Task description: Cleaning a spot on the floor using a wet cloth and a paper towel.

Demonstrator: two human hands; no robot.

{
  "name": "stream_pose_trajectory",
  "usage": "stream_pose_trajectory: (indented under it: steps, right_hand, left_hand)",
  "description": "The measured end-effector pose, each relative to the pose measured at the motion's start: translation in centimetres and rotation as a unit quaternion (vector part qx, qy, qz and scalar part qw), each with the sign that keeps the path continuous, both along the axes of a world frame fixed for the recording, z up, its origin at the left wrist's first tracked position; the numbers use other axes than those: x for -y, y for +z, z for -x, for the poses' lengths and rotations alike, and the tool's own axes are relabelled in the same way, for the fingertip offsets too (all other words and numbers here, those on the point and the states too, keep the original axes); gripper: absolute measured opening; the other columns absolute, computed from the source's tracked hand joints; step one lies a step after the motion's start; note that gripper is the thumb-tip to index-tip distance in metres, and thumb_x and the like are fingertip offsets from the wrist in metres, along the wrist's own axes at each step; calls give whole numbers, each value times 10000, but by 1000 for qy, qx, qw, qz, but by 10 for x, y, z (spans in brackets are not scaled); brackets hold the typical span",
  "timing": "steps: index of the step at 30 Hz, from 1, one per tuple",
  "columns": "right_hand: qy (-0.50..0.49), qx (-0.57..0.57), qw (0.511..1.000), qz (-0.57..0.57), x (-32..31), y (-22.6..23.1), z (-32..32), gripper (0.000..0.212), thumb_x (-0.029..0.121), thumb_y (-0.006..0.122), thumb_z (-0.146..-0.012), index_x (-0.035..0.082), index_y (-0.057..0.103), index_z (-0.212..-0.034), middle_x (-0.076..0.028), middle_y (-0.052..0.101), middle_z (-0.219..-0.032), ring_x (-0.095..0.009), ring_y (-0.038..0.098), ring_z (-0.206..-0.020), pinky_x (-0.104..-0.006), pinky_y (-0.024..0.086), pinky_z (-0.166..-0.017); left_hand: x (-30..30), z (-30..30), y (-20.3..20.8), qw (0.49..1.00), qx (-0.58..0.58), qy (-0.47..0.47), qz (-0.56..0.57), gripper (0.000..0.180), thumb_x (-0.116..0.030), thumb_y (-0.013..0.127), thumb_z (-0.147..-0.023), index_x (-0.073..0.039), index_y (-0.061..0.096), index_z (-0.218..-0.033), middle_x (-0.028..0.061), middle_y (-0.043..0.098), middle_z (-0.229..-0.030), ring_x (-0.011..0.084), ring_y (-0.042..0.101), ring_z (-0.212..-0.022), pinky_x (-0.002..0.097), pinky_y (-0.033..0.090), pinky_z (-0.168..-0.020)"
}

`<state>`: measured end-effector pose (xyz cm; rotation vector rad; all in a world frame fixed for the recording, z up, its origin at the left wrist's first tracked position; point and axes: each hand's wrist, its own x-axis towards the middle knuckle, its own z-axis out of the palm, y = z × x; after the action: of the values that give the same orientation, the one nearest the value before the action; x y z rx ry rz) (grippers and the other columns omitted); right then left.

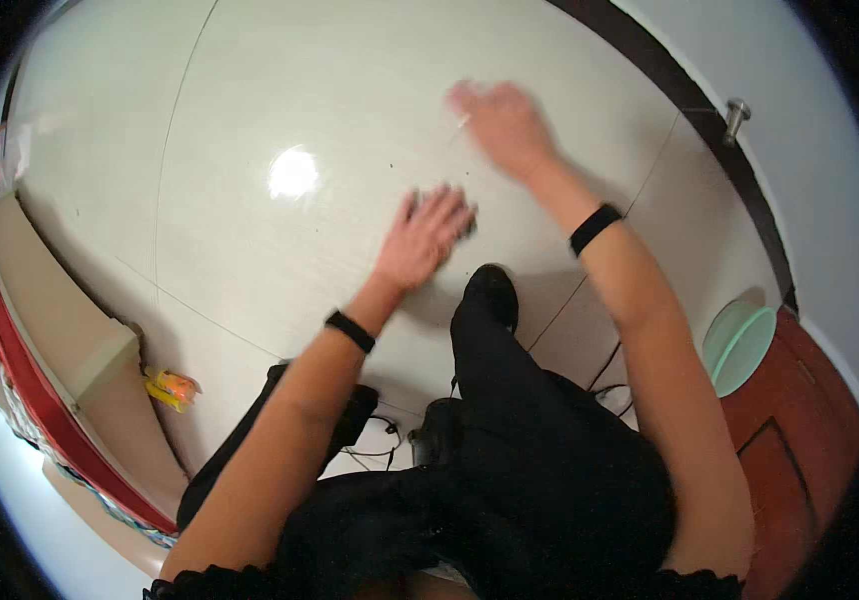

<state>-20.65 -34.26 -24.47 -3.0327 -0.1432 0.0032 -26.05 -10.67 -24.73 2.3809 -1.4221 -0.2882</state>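
Note:
My left hand (424, 238) is stretched out over the pale tiled floor (250, 90), palm down, its fingers apart. Dark patches show at its fingertips; whether they are shadow or some dark stuff I cannot tell. Farther off and to the right, my right hand (510, 128) is blurred, its fingers curled together. A thin whitish streak shows by those fingertips, too smeared to name. Several tiny dark specks lie on the floor near both hands. Each wrist has a black band.
A black shoe (491, 292) of mine stands below the hands. Dark cables (386, 430) lie between my legs. At the right are a pale green basin (742, 345), a reddish-brown panel (785, 470) and a metal doorstop (737, 120). A beige bed frame (60, 290) and a yellow-orange packet (172, 390) are at left.

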Motion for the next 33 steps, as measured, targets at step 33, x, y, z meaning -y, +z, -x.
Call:
stream_pose_trajectory:
  steps: [33]
  right_hand:
    - [-315,49,945,74,140,-26,153,551,122,506,-932,41,301,-1437,-196,352,-1453,-362,332,-1348,-445,274,-1130]
  left_hand:
    - [-210,-69,-38,703,38,705,-84,546,-308,474,-921,31,417,-1346,240,386,-1397,377,381,-1290,460,342,-1056]
